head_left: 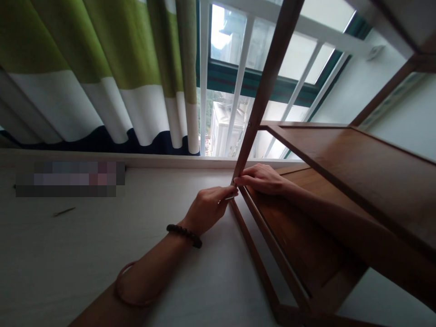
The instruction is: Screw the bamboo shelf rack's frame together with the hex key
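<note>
A brown wooden shelf rack point(259, 100) stands tilted in view at the right, with its post running down to a low corner joint. My left hand point(209, 206), a dark beaded bracelet at its wrist, is closed at the outer side of that joint. A thin silver metal tool point(230, 197) shows at its fingertips; most of it is hidden. On the inner side, my right hand point(262, 178) is closed against the post's lower end, its thumb and fingers at the same joint. The right forearm passes between the lower shelf board point(289, 213) and the upper shelf board point(368, 150).
A green, white and navy curtain point(136, 86) hangs at the left beside a window with white bars point(240, 77). A pale ledge point(163, 162) runs below it. On the light floor point(136, 227) lie a small thin object point(64, 211) and a blurred-out item point(70, 178).
</note>
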Action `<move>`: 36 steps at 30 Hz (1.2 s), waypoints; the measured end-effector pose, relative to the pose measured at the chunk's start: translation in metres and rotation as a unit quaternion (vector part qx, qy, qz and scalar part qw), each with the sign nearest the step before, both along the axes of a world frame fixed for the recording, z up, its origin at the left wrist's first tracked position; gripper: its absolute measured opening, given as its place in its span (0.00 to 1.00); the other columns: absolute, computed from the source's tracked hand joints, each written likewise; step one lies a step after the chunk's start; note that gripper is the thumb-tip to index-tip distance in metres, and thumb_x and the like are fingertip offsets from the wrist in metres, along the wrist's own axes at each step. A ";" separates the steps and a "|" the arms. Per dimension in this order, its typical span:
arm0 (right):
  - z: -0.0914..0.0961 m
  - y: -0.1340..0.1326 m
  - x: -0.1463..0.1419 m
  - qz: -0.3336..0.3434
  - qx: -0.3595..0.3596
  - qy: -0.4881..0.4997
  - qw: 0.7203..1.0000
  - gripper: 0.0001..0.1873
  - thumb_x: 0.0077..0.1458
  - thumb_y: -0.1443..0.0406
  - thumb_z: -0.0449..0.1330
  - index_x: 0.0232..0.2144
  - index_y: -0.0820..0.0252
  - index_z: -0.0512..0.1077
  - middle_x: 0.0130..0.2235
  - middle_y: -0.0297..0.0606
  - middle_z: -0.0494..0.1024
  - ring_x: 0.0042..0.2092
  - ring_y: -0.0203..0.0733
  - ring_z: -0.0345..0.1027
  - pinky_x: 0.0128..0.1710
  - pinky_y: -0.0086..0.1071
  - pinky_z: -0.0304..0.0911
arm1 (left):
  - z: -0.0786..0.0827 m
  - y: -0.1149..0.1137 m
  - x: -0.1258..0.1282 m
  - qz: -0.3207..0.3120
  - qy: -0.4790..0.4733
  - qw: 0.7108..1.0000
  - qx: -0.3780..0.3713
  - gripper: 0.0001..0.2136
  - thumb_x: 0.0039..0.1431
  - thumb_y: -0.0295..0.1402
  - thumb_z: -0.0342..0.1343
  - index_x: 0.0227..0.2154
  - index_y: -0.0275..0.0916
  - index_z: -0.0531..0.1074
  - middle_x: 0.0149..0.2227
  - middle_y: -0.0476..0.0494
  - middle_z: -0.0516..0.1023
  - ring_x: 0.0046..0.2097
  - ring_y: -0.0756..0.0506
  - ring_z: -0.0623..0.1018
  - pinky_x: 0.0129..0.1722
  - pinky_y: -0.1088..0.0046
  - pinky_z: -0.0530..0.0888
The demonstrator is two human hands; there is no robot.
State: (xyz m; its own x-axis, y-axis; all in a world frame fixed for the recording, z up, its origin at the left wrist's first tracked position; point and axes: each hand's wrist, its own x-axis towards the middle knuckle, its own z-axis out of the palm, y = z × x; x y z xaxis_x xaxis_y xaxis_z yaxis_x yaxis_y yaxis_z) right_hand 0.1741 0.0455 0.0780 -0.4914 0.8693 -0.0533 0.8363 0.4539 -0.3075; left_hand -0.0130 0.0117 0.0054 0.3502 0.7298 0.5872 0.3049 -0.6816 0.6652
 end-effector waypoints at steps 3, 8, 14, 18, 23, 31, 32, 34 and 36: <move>0.001 -0.001 0.000 -0.004 -0.005 0.006 1.000 0.27 0.52 0.47 0.45 0.28 0.61 0.74 0.23 0.34 0.70 0.27 0.36 0.60 0.29 0.28 0.48 | 0.005 -0.004 -0.006 -0.017 -0.119 0.984 -0.134 0.12 0.53 0.37 0.53 0.35 0.36 0.74 0.30 0.42 0.78 0.31 0.46 0.77 0.30 0.70 0.75; 0.003 -0.003 -0.002 -0.008 -0.008 0.011 1.000 0.28 0.52 0.47 0.45 0.29 0.60 0.75 0.24 0.34 0.71 0.28 0.37 0.62 0.30 0.29 0.48 | 0.013 -0.002 -0.013 -0.028 -0.263 0.922 -0.283 0.18 0.55 0.41 0.48 0.37 0.30 0.72 0.31 0.37 0.77 0.33 0.44 0.76 0.27 0.68 0.75; 0.001 -0.002 -0.002 0.000 0.002 0.003 1.000 0.29 0.52 0.46 0.44 0.29 0.60 0.74 0.26 0.35 0.73 0.29 0.37 0.62 0.30 0.28 0.48 | 0.010 0.005 -0.016 -0.067 -0.270 0.906 -0.320 0.16 0.53 0.36 0.52 0.43 0.33 0.66 0.35 0.39 0.77 0.35 0.46 0.76 0.30 0.68 0.75; -0.002 -0.001 0.000 0.010 0.014 -0.008 1.000 0.30 0.53 0.45 0.42 0.28 0.61 0.74 0.26 0.34 0.72 0.29 0.36 0.63 0.30 0.28 0.48 | 0.008 0.008 -0.018 -0.077 -0.234 0.908 -0.339 0.13 0.52 0.37 0.54 0.37 0.33 0.66 0.31 0.39 0.78 0.30 0.47 0.76 0.28 0.69 0.74; -0.004 0.001 0.002 0.009 0.020 -0.017 1.000 0.29 0.54 0.46 0.42 0.25 0.61 0.73 0.25 0.34 0.71 0.28 0.36 0.62 0.30 0.28 0.47 | 0.009 0.010 -0.019 -0.037 -0.196 0.927 -0.317 0.14 0.48 0.40 0.57 0.31 0.32 0.72 0.27 0.40 0.78 0.24 0.49 0.74 0.25 0.71 0.74; -0.003 0.000 0.001 0.000 0.027 -0.026 0.999 0.31 0.53 0.44 0.41 0.26 0.61 0.73 0.24 0.35 0.70 0.28 0.37 0.62 0.30 0.28 0.47 | 0.010 0.005 -0.014 -0.023 -0.154 0.949 -0.275 0.14 0.50 0.42 0.55 0.31 0.34 0.74 0.25 0.44 0.77 0.22 0.49 0.74 0.25 0.72 0.73; -0.002 0.000 0.000 0.000 0.026 -0.025 0.999 0.31 0.53 0.44 0.41 0.26 0.61 0.73 0.24 0.35 0.70 0.29 0.37 0.62 0.30 0.28 0.47 | 0.012 0.005 -0.015 -0.021 -0.134 0.956 -0.260 0.14 0.51 0.42 0.54 0.31 0.35 0.74 0.25 0.45 0.76 0.22 0.50 0.73 0.24 0.73 0.72; -0.001 0.000 -0.001 0.001 0.023 -0.020 1.000 0.30 0.53 0.45 0.42 0.28 0.60 0.74 0.25 0.35 0.71 0.29 0.37 0.62 0.30 0.28 0.48 | 0.015 0.007 -0.017 -0.011 -0.074 0.974 -0.213 0.14 0.52 0.42 0.51 0.31 0.36 0.75 0.22 0.47 0.74 0.20 0.51 0.70 0.21 0.76 0.69; 0.001 -0.001 -0.002 0.003 0.017 -0.010 1.000 0.29 0.53 0.46 0.44 0.29 0.60 0.75 0.26 0.35 0.72 0.29 0.37 0.63 0.31 0.28 0.48 | 0.020 0.008 -0.019 0.005 -0.010 0.988 -0.156 0.14 0.54 0.42 0.50 0.31 0.37 0.75 0.20 0.49 0.71 0.20 0.52 0.67 0.20 0.77 0.65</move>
